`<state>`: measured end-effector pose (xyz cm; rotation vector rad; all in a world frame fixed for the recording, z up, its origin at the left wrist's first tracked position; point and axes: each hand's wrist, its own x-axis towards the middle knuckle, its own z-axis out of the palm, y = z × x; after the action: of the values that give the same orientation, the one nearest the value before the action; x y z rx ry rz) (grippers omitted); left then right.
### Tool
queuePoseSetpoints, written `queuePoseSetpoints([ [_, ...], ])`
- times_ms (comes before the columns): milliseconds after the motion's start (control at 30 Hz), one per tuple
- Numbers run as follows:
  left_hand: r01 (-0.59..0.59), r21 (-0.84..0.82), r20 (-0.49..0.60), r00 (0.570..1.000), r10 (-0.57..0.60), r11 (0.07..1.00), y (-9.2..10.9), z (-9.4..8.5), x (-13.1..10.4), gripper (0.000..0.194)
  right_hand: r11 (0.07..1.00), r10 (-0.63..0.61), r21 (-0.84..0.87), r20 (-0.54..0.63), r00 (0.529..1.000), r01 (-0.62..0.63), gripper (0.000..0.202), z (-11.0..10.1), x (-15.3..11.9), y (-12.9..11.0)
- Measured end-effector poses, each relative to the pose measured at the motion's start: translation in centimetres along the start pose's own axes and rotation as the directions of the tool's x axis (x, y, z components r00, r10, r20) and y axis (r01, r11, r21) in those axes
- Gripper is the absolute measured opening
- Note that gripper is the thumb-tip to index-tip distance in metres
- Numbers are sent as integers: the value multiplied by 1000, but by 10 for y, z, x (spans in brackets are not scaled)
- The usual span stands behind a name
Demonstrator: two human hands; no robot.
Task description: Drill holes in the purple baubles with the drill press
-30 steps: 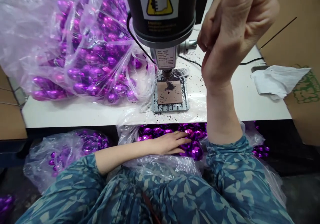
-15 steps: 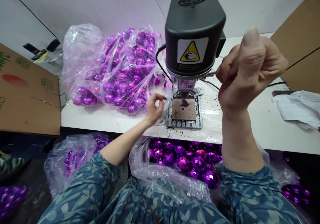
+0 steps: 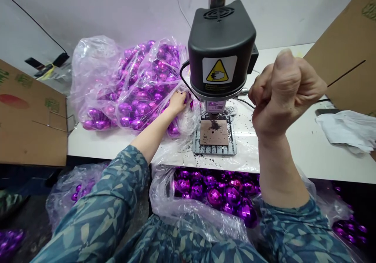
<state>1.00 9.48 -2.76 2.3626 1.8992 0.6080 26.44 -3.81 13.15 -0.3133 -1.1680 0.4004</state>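
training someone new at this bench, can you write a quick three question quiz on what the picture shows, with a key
1. Which hand is at the clear plastic bag of shiny purple faceted balls on the white table?
2. True or false: the flat brown plate lies on the slotted grey metal base.
3. What colour is the warning triangle on the black rounded machine housing?
A) Red
B) Yellow
C) Green

Key:
1. The left hand; the right hand is a closed fist beside the machine.
2. True.
3. B.
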Motion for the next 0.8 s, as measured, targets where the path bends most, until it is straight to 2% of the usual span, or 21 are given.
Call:
queuePoseSetpoints([
  [100, 46, -201, -37, 998, -55, 979, 7, -13, -26, 40, 1000, -1, -18, 4, 1000, 1, 53, 0, -2, -2],
  [167, 58, -459, -61, 994, -96, 886, 16, -23, -52, 41, 999, 2, -39, 6, 1000, -2, 54, 1, -3, -4],
  [233, 83, -727, 0, 993, -120, 682, 27, -31, -79, 51, 998, -2, -60, 4, 1000, 3, 55, 1, -3, -4],
  [300, 125, -898, 91, 991, -99, 422, 38, -34, -103, 58, 998, -21, -64, -5, 1000, 20, 55, 2, -4, -5],
  [367, 172, -965, 161, 984, -71, 199, 49, -31, -120, 60, 998, -36, -48, -9, 999, 35, 54, 3, -4, -5],
  [400, 197, -973, 190, 980, -65, 118, 54, -28, -125, 59, 998, -37, -44, -7, 999, 37, 54, 3, -4, -5],
  [467, 231, -973, 229, 971, -69, 21, 65, -17, -132, 58, 998, -25, -65, 4, 1000, 25, 55, 3, -5, -6],
  [567, 221, -975, 219, 971, -94, 7, 78, 2, -136, 57, 992, -19, -127, 19, 1000, 22, 57, 2, -5, -5],
  [667, 177, -980, 167, 980, -106, 87, 88, 19, -136, 59, 982, -38, -185, 36, 999, 44, 58, 0, -6, -3],
  [800, 144, -969, 125, 987, -103, 198, 94, 30, -134, 57, 976, -45, -210, 46, 998, 53, 59, -1, -7, 0],
])
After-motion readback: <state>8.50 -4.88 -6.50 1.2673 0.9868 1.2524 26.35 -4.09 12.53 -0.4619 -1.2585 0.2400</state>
